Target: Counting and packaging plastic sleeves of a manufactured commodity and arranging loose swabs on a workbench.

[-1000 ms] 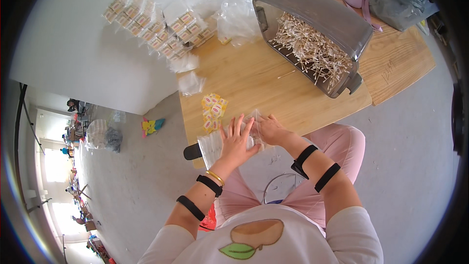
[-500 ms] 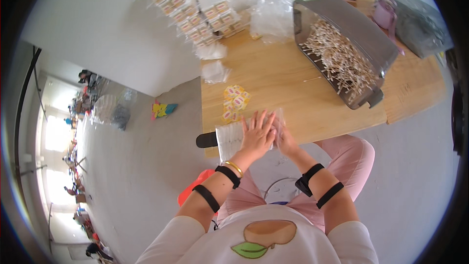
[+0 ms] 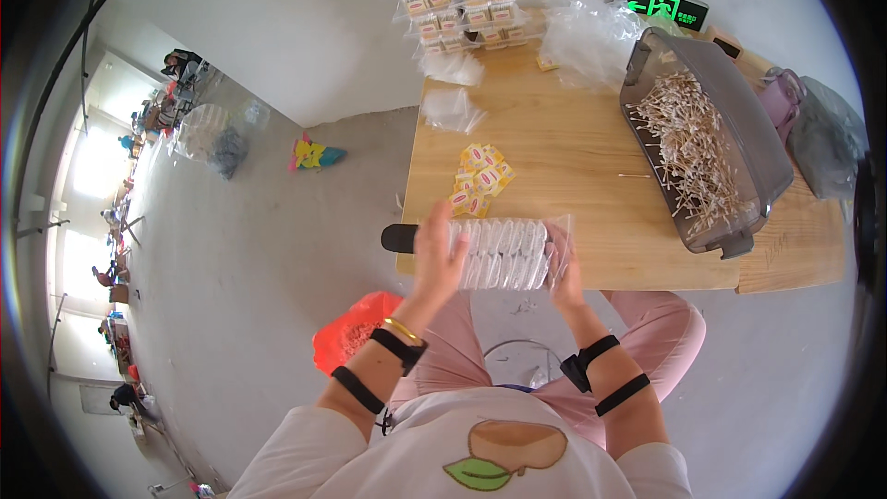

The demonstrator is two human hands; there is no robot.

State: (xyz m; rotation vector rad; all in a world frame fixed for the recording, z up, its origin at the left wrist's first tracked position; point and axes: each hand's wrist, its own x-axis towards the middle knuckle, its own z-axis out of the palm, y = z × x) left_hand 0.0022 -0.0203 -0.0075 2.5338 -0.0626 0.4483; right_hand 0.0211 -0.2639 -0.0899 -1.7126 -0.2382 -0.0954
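Note:
A clear plastic bag filled with two rows of small clear packs lies at the near left edge of the table, between my hands. My left hand is at its left end, fingers extended and thumb against the packs. My right hand grips the right end, where loose film sticks out past the packs; its fingers are partly hidden by the film. Just beyond the bag lie several yellow and white printed cards. A black rounded strip juts past the table's left edge beside my left hand.
A grey bin of cotton swabs stands on the table's right. Stacked packs, clear bags and flat film pieces are at the back. A red bag sits low at left, below table height.
My left hand has moved from lying flat across the bag to its left end, exposing the packs. My right hand has shifted to the bag's right end. The whole view has shifted too.

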